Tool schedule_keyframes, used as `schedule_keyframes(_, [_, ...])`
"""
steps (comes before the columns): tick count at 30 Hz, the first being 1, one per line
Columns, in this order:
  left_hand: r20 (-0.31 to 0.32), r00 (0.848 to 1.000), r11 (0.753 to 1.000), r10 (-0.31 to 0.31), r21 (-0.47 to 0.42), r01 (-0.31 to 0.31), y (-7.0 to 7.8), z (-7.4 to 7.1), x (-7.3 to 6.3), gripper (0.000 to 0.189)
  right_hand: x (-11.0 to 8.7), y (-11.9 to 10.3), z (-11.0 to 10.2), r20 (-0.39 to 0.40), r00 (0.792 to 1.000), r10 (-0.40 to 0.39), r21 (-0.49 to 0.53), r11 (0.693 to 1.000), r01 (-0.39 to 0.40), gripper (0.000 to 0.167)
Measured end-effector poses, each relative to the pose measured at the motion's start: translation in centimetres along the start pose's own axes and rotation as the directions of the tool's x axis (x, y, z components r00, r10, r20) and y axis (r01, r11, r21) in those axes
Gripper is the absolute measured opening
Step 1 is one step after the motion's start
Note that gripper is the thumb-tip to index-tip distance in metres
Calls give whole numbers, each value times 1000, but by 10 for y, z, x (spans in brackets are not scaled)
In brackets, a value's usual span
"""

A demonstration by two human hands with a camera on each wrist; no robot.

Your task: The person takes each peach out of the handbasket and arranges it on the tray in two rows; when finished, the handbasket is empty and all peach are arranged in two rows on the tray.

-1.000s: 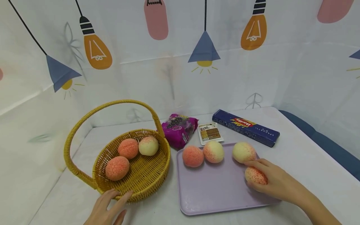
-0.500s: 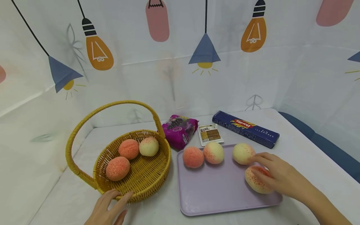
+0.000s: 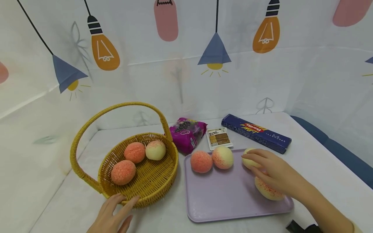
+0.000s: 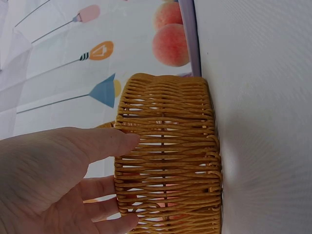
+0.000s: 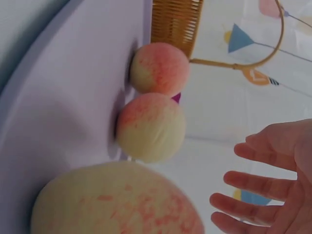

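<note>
My left hand [image 3: 112, 213] holds the near rim of a yellow wicker basket [image 3: 157, 191], with the thumb against the outer wall and fingers over the edge. Inside lie two coral-pink peaches [image 3: 123, 172] and a pale peach [image 3: 155, 150]. My right hand [image 3: 271, 170] hovers over the right side of a lilac tray [image 3: 221, 200], fingers loosely bent and holding nothing. Partly behind it are a pale peach [image 3: 248, 160] and a red-speckled peach [image 3: 269, 191]. A pink peach [image 3: 201, 161] and a cream-and-pink peach [image 3: 222, 157] sit at the tray's back left.
Behind the tray are a purple packet [image 3: 186, 134], a small brown-and-white sachet [image 3: 219, 138] and a blue spaghetti box [image 3: 256, 133]. A patterned white curtain [image 3: 175, 84] stands at the back. A black object [image 3: 304, 227] shows at the bottom right.
My right hand has let go of the red-speckled peach, then moved up and left over the pale peach behind it. The left hand stays at the basket rim.
</note>
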State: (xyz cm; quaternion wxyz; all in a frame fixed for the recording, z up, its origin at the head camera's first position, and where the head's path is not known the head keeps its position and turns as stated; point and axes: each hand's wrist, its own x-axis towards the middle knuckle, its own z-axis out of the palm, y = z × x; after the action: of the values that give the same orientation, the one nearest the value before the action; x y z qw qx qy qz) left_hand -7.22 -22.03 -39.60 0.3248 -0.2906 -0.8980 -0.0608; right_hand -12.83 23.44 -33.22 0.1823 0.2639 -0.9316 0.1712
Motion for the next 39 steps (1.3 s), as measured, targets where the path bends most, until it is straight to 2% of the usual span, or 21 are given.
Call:
schedule_keyframes(3, [-1,1000,1000,-2,7,2,0,0,1,55,10,-6,2,13,999,-40,13,999,40,33])
schedule_keyframes(8, [-22,999,1000,23,1,-23,-1,1,3,53,27,-17,7,1,991,-131,11,991,131,32])
schedule_keyframes(11, [-21,999,1000,28,-8,-28,-1,2,4,52,38,-24,9,-12,987,-161,9,987,161,32])
schedule_keyframes(19, [10,1000,1000,-4,5,4,1,0,5,55,66,-47,16,-32,968,-247,103,963,249,30])
schedule_keyframes(27, [24,999,999,-39,27,38,3,-1,3,54,90,-69,23,-3,955,-297,127,947,295,30])
schedule_keyframes(34, [25,999,999,-40,21,40,3,-2,2,54,108,-85,31,97,945,-312,186,938,291,31])
schedule_keyframes(39, [36,998,999,-41,27,40,3,-4,2,55,125,-97,41,138,943,-302,212,939,270,28])
